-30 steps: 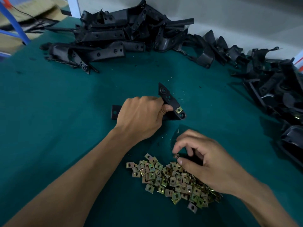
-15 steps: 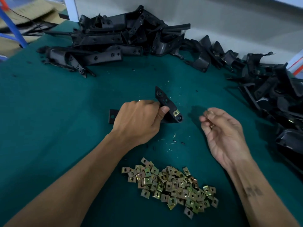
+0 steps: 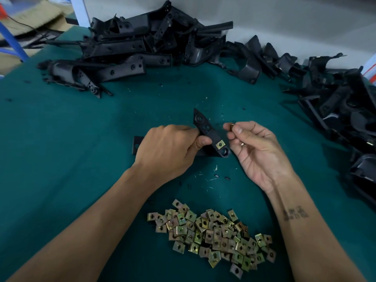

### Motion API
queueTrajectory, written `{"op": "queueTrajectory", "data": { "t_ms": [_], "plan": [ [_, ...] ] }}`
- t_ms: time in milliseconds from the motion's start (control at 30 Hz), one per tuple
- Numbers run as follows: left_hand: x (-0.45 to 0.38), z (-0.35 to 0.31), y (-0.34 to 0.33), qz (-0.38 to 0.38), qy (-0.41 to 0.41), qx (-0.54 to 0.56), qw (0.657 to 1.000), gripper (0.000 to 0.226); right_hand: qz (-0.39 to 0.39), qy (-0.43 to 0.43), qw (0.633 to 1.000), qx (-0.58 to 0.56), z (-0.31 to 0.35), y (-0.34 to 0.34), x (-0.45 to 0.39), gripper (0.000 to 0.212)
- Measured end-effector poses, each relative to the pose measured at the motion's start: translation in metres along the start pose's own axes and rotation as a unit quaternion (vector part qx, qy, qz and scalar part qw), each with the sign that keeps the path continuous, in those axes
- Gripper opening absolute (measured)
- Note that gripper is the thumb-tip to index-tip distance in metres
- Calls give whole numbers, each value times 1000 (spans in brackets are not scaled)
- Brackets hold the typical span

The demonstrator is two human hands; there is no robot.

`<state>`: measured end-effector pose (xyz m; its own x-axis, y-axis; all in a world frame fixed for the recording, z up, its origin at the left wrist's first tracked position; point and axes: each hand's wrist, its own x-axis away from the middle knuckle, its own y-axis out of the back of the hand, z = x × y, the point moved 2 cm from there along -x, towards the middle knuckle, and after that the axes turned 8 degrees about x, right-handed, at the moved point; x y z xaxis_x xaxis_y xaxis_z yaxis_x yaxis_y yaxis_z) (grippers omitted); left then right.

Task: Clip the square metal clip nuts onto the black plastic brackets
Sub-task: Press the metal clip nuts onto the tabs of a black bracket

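Black plastic bracket (image 3: 205, 131) at centre of green table (image 3: 61, 139), gripped by left hand (image 3: 168, 149): fingers curled over its hidden middle, thumb pressed against near edge. Left end of bracket protruding past the knuckles; right portion angled from a pointed far tip down to a rounded near end. One fitted clip nut (image 3: 220, 144) seated on that near end, just beside the left thumb and just left of the right palm.

Loose clip nut (image 3: 232, 125) pinched between thumb and forefinger of right hand (image 3: 258, 153), palm turned up, remaining fingers loosely curled. Pinched nut just right of the bracket's upper arm, close but apart from it. Small ring-like glint in the right palm, identity unclear.

Heap of clip nuts (image 3: 211, 231), brassy and square, on the table nearest the viewer, between the two forearms, well apart from both hands.

Pile of brackets (image 3: 130, 47) along far edge of table; second pile (image 3: 345, 102) down the right side, near the right hand but not touching.

Pale shavings and dark flecks (image 3: 213, 176) scattered on the table below the held bracket.
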<state>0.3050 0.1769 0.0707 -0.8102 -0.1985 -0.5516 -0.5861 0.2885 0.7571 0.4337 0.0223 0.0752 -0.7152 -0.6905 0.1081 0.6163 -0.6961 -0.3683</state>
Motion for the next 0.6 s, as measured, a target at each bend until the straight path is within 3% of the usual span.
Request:
{"op": "queueTrajectory", "data": {
  "t_ms": [400, 600],
  "plan": [
    [-1, -2, 0, 13, 1, 7, 1000, 45, -41, -34, 995, -84, 0, -7, 5, 9],
    [0, -3, 1, 18, -2, 21, 1000, 45, -74, -1, 992, -98, 5, -13, 5, 14]
  ]
}}
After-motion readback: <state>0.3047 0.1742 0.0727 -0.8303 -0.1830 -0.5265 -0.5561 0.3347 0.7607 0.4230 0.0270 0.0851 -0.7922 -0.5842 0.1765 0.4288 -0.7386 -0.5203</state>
